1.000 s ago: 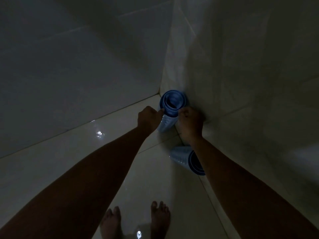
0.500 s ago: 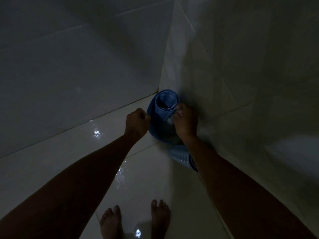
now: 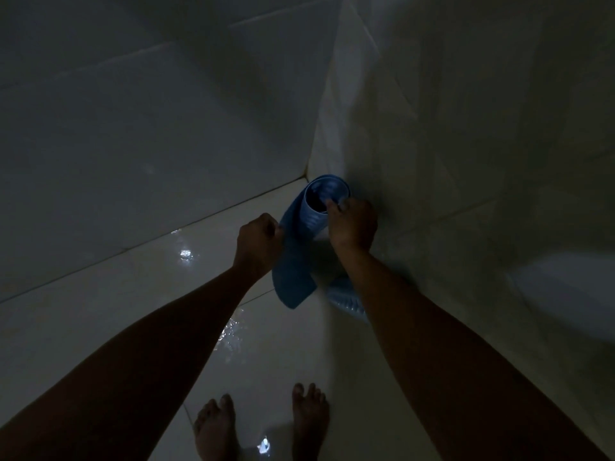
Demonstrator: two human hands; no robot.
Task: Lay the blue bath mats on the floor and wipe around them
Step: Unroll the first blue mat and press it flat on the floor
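Note:
A blue bath mat (image 3: 299, 257) stands partly unrolled in the corner where the two tiled walls meet the floor. Its upper part is still a tube, and a loose flap hangs down to the left. My left hand (image 3: 258, 242) grips the flap's outer edge. My right hand (image 3: 352, 222) holds the rim of the rolled part, fingers over its top. A second blue rolled mat (image 3: 344, 296) lies on the floor just behind my right forearm, mostly hidden by it.
The room is dim. Glossy tiled walls close in at the back and right. The pale tiled floor (image 3: 283, 361) is wet, with glints and water drops (image 3: 231, 339). My bare feet (image 3: 263, 424) stand at the bottom edge.
The standing roll has come open: my left hand pulled its outer edge out to the left, and a long flap now hangs free. My right hand stayed on the rim.

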